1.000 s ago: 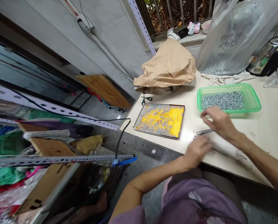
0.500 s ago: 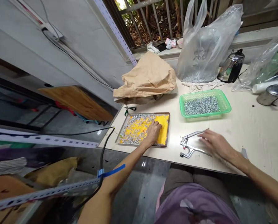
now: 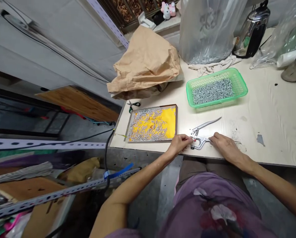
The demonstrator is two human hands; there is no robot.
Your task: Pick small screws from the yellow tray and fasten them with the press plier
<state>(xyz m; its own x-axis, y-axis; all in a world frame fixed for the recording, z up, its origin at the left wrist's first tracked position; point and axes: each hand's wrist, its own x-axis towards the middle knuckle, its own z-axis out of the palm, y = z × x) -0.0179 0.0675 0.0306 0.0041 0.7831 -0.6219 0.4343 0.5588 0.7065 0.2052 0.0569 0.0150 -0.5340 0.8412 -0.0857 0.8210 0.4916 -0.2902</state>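
Observation:
Metal hand pliers (image 3: 199, 141) lie on the table near its front edge, their handles spread apart. My left hand (image 3: 181, 143) is closed in a pinch at the jaw end of the pliers; what its fingertips hold is too small to make out. At the other side, my right hand (image 3: 223, 145) has its fingers closed on the end of the lower handle. To the left lies a shallow tray (image 3: 176, 122) with a yellow base and many small metal pins. Behind the pliers stands a green basket (image 3: 244, 89) full of similar metal pieces.
A crumpled brown paper bag (image 3: 148, 62) and green-handled scissors (image 3: 133, 105) are behind the tray. Farther back stand a plastic bag (image 3: 207, 33) and a kettle (image 3: 253, 31). A grey scrap (image 3: 260, 139) lies right of my right hand.
My left hand has left the tray and moved right to the pliers' jaw end. My right hand has gone from above the handles to the lower handle. The view has tilted down.

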